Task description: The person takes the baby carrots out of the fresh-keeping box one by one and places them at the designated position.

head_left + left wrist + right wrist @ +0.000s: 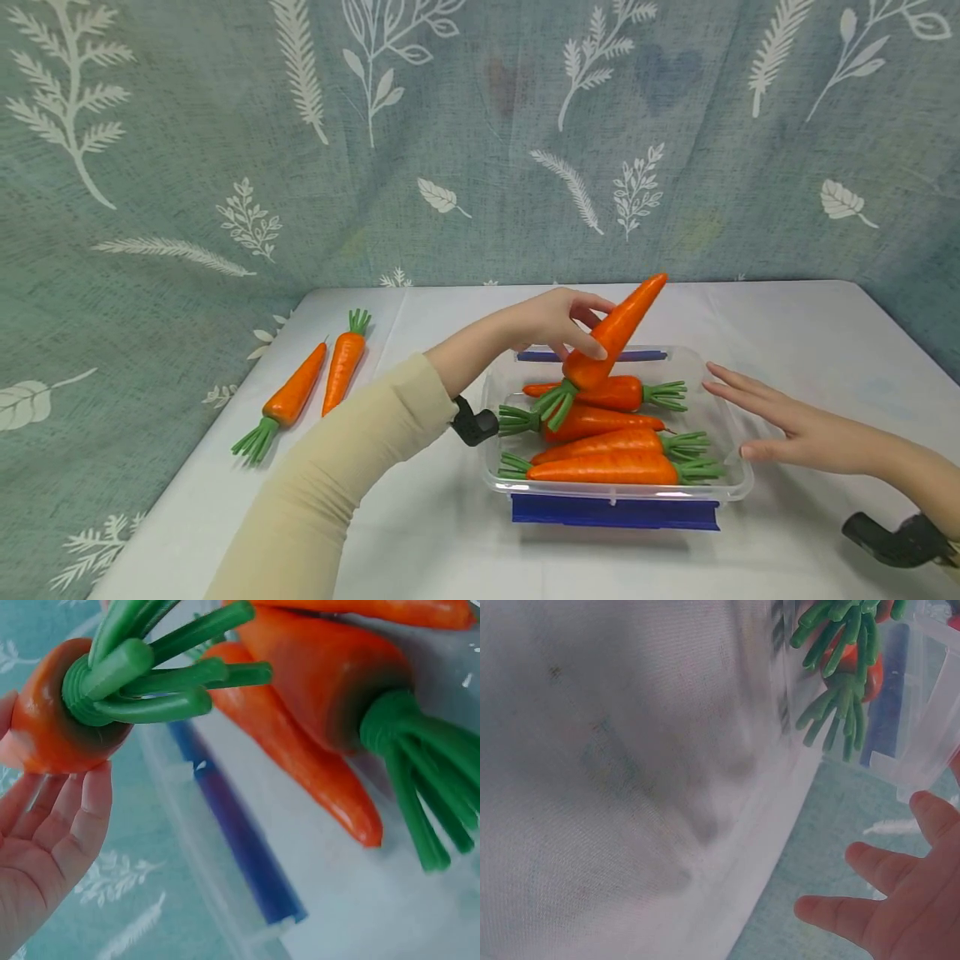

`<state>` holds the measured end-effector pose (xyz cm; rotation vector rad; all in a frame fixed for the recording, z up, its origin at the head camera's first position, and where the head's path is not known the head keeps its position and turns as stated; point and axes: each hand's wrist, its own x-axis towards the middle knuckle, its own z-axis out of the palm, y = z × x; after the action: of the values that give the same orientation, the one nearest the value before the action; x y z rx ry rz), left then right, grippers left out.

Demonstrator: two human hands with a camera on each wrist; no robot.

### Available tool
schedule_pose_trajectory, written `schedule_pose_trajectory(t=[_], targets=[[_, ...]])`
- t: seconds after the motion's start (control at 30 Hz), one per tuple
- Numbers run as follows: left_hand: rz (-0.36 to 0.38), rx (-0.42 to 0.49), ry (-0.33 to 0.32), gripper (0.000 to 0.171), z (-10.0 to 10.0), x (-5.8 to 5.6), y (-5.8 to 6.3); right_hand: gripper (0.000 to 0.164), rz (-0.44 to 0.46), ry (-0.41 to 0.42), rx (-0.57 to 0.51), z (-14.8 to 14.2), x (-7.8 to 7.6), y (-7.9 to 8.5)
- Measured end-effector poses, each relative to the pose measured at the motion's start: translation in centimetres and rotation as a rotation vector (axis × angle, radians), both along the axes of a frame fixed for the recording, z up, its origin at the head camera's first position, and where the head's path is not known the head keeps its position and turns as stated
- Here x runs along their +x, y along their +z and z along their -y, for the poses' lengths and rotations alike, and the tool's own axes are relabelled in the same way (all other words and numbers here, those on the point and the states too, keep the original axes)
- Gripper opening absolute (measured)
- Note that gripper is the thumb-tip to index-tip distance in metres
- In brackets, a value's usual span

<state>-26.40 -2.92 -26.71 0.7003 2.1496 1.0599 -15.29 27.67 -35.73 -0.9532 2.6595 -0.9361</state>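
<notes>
My left hand grips an orange carrot with a green stub of leaves, tilted with its tip up to the right, above a clear plastic box. In the left wrist view the fingers and thumb hold that carrot round its thick end. Several carrots lie in the box, some with leaves to the right and some to the left. Beside the box's right wall is my right hand, fingers straight and spread; whether the fingertips touch the wall I cannot tell.
Two more carrots, one outer and one inner, lie on the white tabletop to the left. Blue clasp flaps hang out from the box's front and back. Patterned green cloth stands behind the table.
</notes>
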Motion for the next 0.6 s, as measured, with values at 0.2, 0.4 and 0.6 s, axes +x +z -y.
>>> schedule_pose_trajectory(t=[0.2, 0.4, 0.6], targets=[[-0.003, 0.073, 0.124, 0.062, 2.7, -0.1, 1.3, 0.075, -0.002, -0.001, 0.007, 0.0, -0.2, -0.2], [-0.024, 0.064, 0.243, 0.064, 6.7, -0.1, 2.7, 0.075, -0.004, 0.006, 0.004, 0.0, -0.2, -0.1], [-0.038, 0.044, 0.357, 0.064, 10.6, 0.0, 3.9, 0.075, -0.01, 0.005, -0.001, 0.1, -0.1, 0.0]])
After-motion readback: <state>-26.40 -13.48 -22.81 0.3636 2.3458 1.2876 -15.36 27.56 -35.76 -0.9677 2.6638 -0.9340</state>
